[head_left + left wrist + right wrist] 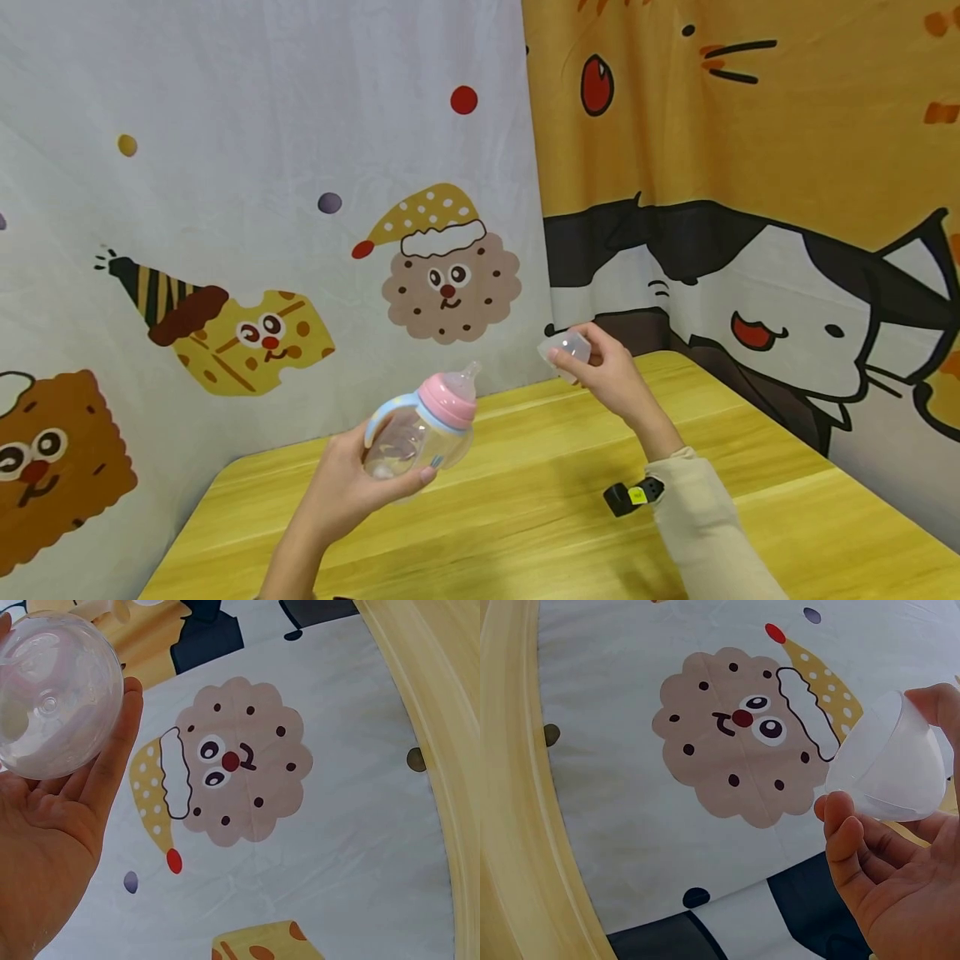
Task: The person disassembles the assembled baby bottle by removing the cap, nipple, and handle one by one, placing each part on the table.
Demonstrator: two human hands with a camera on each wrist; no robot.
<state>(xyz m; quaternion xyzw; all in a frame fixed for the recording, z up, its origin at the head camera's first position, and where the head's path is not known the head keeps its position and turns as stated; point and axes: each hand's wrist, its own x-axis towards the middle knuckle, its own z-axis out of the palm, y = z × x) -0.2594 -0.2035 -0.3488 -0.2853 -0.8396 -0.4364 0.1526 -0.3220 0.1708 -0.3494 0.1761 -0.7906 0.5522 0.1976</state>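
You have: one table (525, 525), six o'clock; one handled bottle (429, 433), seven o'clock, gripped round its body by your left hand (348, 485), presumably leaving its top clear; one translucent cap (564, 342), four o'clock, pinched by your right hand (609, 375), probably being small and light.

In the head view, the baby bottle (397, 442) hid most of the fingers of the left hand (352, 479), and the blue print (437, 461) on its side was too small to read. Details of the yellow label (637, 496) by the wrist were also too small. The bottom edge cut off the beige sleeve (708, 525) and a dark sliver (342, 597), unidentifiable. The thumb of the right hand (607, 367) covered part of the translucent cap (572, 344). The left wrist view cropped the bottle at its left edge, its teat (462, 382) hidden.
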